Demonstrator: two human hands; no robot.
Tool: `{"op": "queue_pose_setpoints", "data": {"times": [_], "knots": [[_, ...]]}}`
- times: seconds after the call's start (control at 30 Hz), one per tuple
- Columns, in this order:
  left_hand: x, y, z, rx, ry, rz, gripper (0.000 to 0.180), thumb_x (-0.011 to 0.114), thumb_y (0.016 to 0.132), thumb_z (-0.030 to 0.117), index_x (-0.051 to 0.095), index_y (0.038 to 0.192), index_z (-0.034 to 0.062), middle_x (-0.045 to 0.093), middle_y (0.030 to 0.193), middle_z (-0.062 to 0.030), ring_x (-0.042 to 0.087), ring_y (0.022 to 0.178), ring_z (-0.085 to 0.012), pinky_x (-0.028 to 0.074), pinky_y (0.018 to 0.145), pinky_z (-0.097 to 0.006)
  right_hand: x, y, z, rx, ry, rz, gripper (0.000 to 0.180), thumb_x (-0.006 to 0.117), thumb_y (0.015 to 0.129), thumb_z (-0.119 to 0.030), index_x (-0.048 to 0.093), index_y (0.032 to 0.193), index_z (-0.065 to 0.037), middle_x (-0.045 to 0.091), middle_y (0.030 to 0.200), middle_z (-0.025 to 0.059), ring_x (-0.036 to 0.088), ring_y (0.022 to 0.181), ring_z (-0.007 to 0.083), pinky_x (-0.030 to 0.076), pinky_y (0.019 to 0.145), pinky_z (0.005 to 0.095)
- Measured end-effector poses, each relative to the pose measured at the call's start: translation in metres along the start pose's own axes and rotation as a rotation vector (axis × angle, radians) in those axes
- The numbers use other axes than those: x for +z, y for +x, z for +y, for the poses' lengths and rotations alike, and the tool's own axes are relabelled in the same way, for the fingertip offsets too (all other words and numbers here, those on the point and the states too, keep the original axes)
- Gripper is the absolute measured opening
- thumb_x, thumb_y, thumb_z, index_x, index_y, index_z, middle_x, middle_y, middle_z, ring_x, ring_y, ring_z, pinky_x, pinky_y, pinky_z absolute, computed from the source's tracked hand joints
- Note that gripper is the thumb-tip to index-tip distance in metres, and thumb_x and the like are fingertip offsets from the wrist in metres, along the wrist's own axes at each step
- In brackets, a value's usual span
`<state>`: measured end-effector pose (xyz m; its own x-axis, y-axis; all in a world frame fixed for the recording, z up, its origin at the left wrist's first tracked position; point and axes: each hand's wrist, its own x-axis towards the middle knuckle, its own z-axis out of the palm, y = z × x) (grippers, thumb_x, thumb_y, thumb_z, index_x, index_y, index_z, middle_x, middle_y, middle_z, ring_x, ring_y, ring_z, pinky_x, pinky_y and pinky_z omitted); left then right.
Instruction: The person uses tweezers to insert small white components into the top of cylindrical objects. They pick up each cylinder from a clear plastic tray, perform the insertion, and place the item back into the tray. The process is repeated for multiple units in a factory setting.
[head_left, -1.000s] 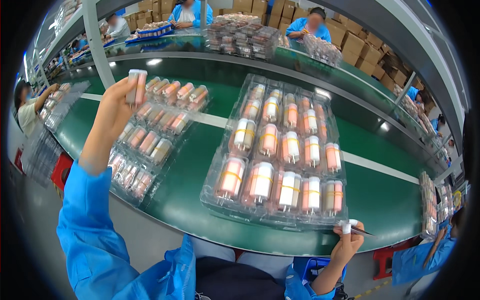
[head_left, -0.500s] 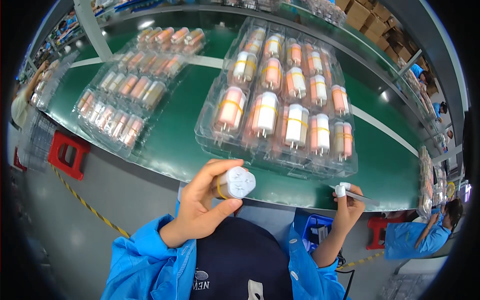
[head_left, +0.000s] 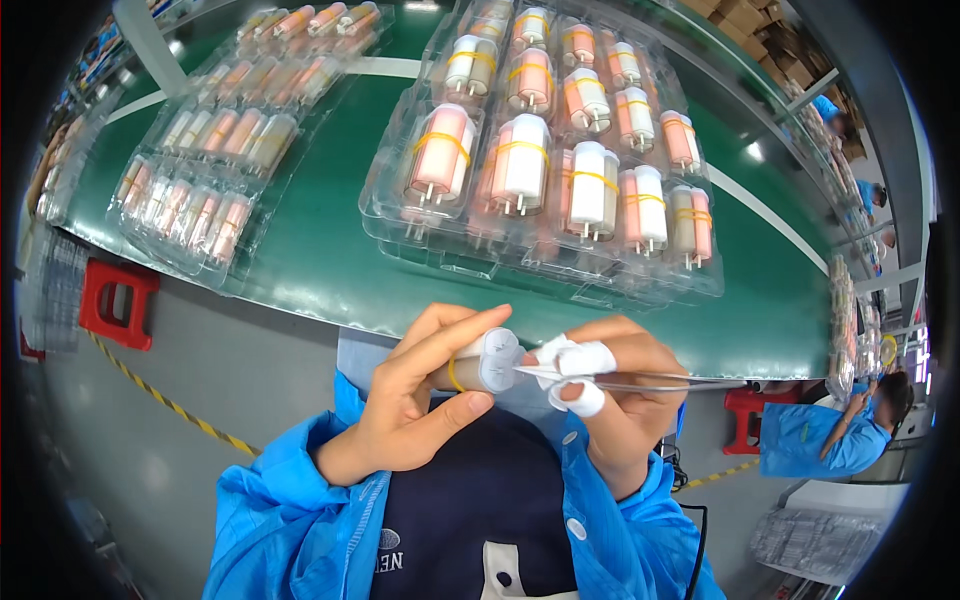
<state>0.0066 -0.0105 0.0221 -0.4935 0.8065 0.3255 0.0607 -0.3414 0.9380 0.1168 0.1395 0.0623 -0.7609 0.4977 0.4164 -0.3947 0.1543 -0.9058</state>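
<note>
Item, one left hand (head_left: 395, 410): thumb and fingers closed around the sides of a bundle, pinching it firmly enough to lift. Item, one bundle of capped tubes (head_left: 487, 362), grey-white, girt by a yellow band (head_left: 454, 374); located in front of the person's chest, off the near edge of the green table (head_left: 325, 265), lying sideways, pale end face toward the other hand. Item, one right hand (head_left: 630, 395), white finger covers (head_left: 588, 358) on its tips, fingers pressed together on a slim pointed tool (head_left: 665, 384), probably tweezers; point at or just beside the end face, contact not certain. Item, one clear tray stack (head_left: 440, 257) of similar banded bundles, beyond the hands. Handling notes, by judgement: keep the left grip snug behind the rim, so band and tubes do not shift; bring the point in lightly and under control, clear of the left fingertips; turn the bundle rather than strain the wrist
</note>
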Motion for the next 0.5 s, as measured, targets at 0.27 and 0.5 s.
{"op": "queue_pose_setpoints", "data": {"times": [0.27,0.5], "knots": [[-0.002,-0.001,-0.003,-0.059,-0.1,-0.037,0.054,0.063,0.085,0.009,0.045,0.135,-0.0026,0.047,0.114,-0.0102,0.048,0.107,-0.0181,0.039,0.093,-0.028,-0.002,0.003,0.011,0.027,-0.002,-0.071,0.021,0.074,0.071,0.001,0.067,0.091,0.001,0.067,0.086,0.0154,0.065,0.076,0.019,0.052,0.063,0.0275],[-0.006,-0.001,-0.008,-0.038,-0.116,-0.06,0.053,0.064,0.084,0.007,0.046,0.133,-0.0048,0.047,0.115,-0.0104,0.048,0.106,-0.0177,0.038,0.092,-0.028,-0.001,0.002,0.015,0.023,-0.038,-0.068,0.021,0.072,0.072,0.001,0.067,0.092,0.002,0.065,0.089,0.0161,0.064,0.076,0.0183,0.05,0.063,0.0266]]}}
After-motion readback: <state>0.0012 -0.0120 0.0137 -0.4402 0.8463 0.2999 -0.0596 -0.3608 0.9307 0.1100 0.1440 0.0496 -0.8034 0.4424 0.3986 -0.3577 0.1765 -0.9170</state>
